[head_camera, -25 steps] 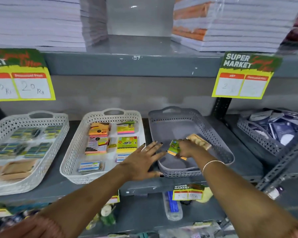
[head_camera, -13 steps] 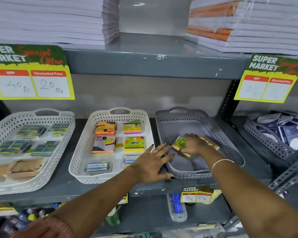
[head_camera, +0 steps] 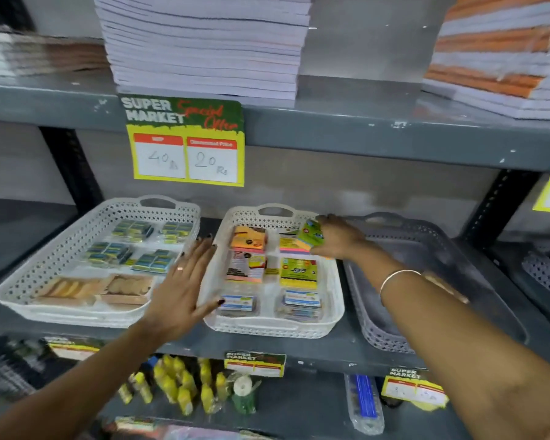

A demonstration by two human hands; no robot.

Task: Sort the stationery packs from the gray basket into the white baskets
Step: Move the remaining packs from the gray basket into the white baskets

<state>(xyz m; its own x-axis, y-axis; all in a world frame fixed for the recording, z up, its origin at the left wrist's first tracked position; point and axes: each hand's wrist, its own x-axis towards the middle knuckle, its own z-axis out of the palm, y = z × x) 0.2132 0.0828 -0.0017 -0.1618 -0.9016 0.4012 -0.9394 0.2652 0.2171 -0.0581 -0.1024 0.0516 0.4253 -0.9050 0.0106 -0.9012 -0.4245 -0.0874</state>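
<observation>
The right hand's fingers (head_camera: 326,221) pinch a green pack (head_camera: 311,238) over the back of the middle white basket (head_camera: 331,315), likely matching the sticky-note packs there. The left hand (head_camera: 185,281) hovers flat, fingers spread and empty. The gray basket (head_camera: 394,341) sits right.

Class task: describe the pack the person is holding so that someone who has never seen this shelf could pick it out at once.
Find the middle white basket on the grey shelf, between another white basket and a grey one. Over its far right corner the right hand grips a small green sticky-note pack. Unlike its neighbours lying flat in the basket, it is tilted and held in the air.
</observation>
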